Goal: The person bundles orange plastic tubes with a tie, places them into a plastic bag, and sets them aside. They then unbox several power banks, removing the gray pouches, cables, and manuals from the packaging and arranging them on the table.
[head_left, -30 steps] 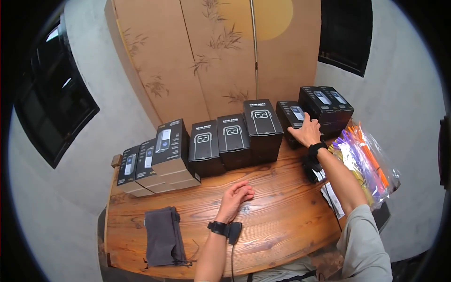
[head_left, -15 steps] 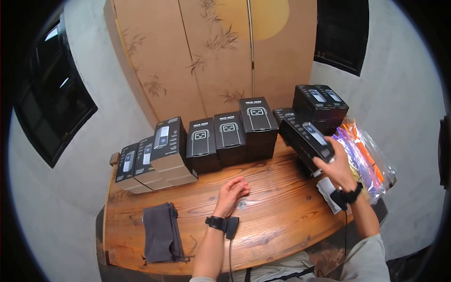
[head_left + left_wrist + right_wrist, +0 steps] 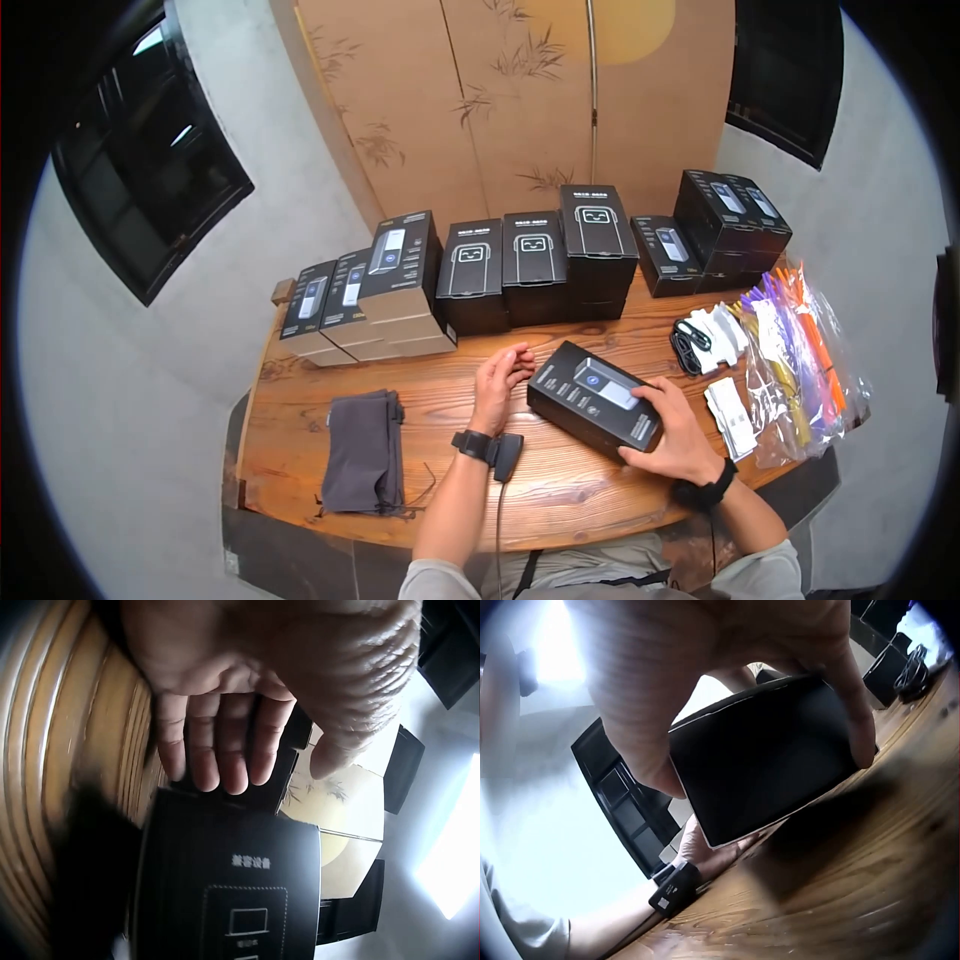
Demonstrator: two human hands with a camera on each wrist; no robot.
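In the head view the right hand (image 3: pixel 680 435) grips a black box (image 3: pixel 570 415) by its right end, thumb and fingers on opposite sides. The box, with a device picture on top, is held low over the front middle of the table. The right wrist view has the box's dark end (image 3: pixel 765 761) between thumb and fingers of the right hand (image 3: pixel 720 645). The left hand (image 3: pixel 497 385) lies palm up with relaxed fingers just left of the box. Up close in the left wrist view, the left fingers (image 3: pixel 234 761) are beside the printed box face (image 3: pixel 232 862); contact cannot be told.
Black boxes (image 3: pixel 535 265) stand in stacks along the table's back, with more at back right (image 3: pixel 735 220). Grey cloth pouches (image 3: pixel 362 450) lie front left. On the right are a black cable (image 3: pixel 688 347), white packets (image 3: pixel 730 418) and plastic bags of coloured strips (image 3: pixel 800 360).
The right hand has brought the box from the back right stack to the front middle, beside the left hand. The left hand stays relaxed. The head view has shifted.
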